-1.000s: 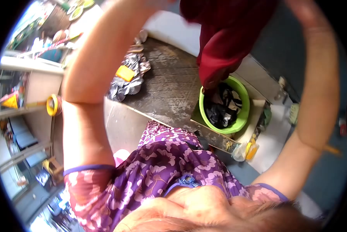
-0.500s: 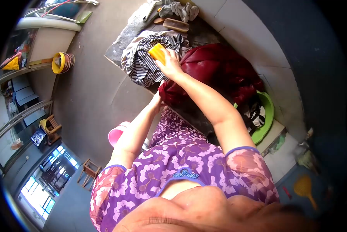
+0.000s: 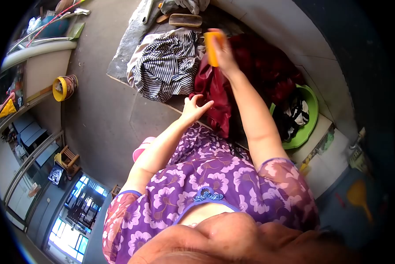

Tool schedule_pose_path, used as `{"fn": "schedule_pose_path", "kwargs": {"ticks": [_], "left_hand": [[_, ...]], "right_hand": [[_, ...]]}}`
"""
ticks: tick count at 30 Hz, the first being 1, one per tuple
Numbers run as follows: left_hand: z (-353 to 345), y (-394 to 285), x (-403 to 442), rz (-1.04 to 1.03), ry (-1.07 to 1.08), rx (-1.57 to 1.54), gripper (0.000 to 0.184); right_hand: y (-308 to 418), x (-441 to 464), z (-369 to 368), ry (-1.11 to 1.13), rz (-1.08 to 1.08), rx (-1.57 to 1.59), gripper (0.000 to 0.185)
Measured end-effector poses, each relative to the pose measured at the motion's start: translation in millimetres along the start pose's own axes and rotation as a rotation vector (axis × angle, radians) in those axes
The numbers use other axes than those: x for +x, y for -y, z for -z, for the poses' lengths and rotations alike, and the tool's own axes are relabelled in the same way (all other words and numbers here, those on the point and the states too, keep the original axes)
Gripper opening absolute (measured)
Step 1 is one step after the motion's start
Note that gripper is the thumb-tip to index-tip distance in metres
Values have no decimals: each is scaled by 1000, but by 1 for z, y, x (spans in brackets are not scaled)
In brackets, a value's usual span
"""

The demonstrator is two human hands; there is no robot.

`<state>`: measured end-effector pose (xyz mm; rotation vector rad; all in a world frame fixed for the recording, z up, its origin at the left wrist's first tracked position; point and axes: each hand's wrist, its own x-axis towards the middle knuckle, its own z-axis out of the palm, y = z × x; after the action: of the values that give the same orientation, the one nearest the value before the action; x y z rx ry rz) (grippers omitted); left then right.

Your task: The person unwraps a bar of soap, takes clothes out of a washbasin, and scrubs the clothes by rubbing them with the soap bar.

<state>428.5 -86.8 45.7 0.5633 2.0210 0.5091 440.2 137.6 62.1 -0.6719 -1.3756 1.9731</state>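
My right hand [image 3: 222, 49] is closed around a yellow block [image 3: 211, 48], raised over the dark red cloth. Whether the block is laundry soap or a scrubbing brush I cannot tell, as motion blurs it. The dark red, slightly shiny cloth [image 3: 259, 66] lies bunched on a dark slab, one end hanging over the near edge. At that edge my left hand [image 3: 194, 109] has thumb and fingers apart, beside the cloth's left side and holding nothing. Left of the red cloth lies a crumpled black-and-white striped garment [image 3: 164, 66].
A wooden brush [image 3: 185, 20] and grey cloth [image 3: 193, 5] lie at the slab's far end. A green basin [image 3: 311, 118] with black and white clothes stands right. A yellow bucket [image 3: 64, 88] stands left on the floor; something pink [image 3: 142, 148] shows beside my left forearm.
My right hand has moved right with the yellow block, from above the striped garment to the red cloth. My left hand has let go of the red cloth, whose near end now hangs lower.
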Motion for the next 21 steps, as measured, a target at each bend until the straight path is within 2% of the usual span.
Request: {"fn": "schedule_pose_path", "kwargs": {"ticks": [1, 2, 3, 5, 6, 9, 10, 11, 12, 13, 15, 16, 18, 19, 20, 21], "left_hand": [[-3, -5, -6, 1, -55, 29, 89], [-7, -18, -15, 18, -87, 153, 97], [-14, -30, -18, -10, -130, 310, 99], [-43, -11, 1, -171, -286, 534, 95], [-53, 0, 12, -243, -315, 610, 94], [-45, 8, 28, -331, -322, 530, 62], [-43, 11, 34, -369, -392, 477, 48], [-41, 12, 38, -335, -364, 413, 43], [-41, 14, 43, -311, -362, 364, 42], [-41, 21, 49, -287, -354, 315, 40], [-52, 16, 41, -264, -470, 282, 37], [-57, 16, 40, -274, -511, 309, 36], [-61, 15, 35, -248, -514, 358, 34], [-59, 14, 33, -216, -471, 382, 35], [-57, 17, 45, -238, -494, 396, 34], [-57, 16, 45, -247, -473, 402, 34]], "right_hand": [[17, -15, 11, -177, 339, -454, 33], [13, -34, 25, -281, 482, -797, 37], [-9, -57, 27, -391, 549, -952, 39], [-80, -109, 48, -15, 275, -1176, 45], [-97, -112, 64, 141, 398, -1335, 52], [-92, -58, 101, -21, -171, -1101, 47], [-98, -33, 127, -114, -367, -1105, 34], [-87, -26, 148, 31, -2, -1591, 36], [-81, -18, 155, -137, -21, -1621, 37], [-76, -17, 150, -200, -42, -1559, 34], [-66, -47, 120, -214, 40, -1521, 34], [-69, -76, 98, -101, 114, -1304, 35], [-98, -130, 94, 186, 387, -1240, 36], [-111, -147, 99, 361, 596, -1380, 37], [-107, -120, 112, 403, 518, -1425, 31], [-92, -101, 128, 381, 210, -1468, 29]]}}
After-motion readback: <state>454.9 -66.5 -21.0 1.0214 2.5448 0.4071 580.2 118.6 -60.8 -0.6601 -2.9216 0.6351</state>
